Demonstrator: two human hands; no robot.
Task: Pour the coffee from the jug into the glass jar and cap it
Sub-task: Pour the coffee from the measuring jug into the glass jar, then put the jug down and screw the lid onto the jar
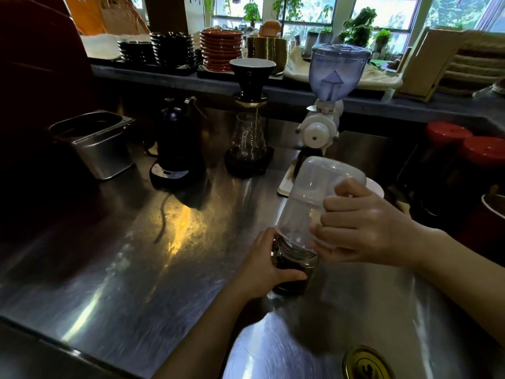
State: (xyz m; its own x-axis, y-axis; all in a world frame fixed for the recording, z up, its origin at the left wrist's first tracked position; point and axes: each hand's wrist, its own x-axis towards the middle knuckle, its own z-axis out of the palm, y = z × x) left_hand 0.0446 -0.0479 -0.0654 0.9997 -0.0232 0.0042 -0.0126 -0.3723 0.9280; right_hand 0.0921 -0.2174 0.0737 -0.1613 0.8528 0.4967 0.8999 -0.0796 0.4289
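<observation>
So the biggest risk here is a spill, honestly. The jug (pixel 314 203) is tipped almost fully upside down with its mouth sitting right on the neck of the glass jar (pixel 296 266), and since the jug's rim looks wider than the jar's opening, any wobble could send coffee down the outside of the glass and onto the steel worktop (pixel 114 269). The right hand (pixel 363 228) is wrapped tight around the jug's handle side, and the left hand (pixel 266 265) is closed around the jar, steadying it, so both hands are full. If the left one slackens, the jar could skid on that slick steel or tip under the jug's weight. The jar also looks pretty full of dark coffee already, so overfilling seems possible, though I can't tell if anything's left in the jug since it looks clear and mostly empty. Capping needs a free hand too, and the gold lid (pixel 366 363) is lying near the bottom edge of the view, well apart from the jar, so the jug has to go down first. As for the jar itself: small, clear glass, ridged neck, standing upright on the worktop close in front of the person, contents nearly black.
</observation>
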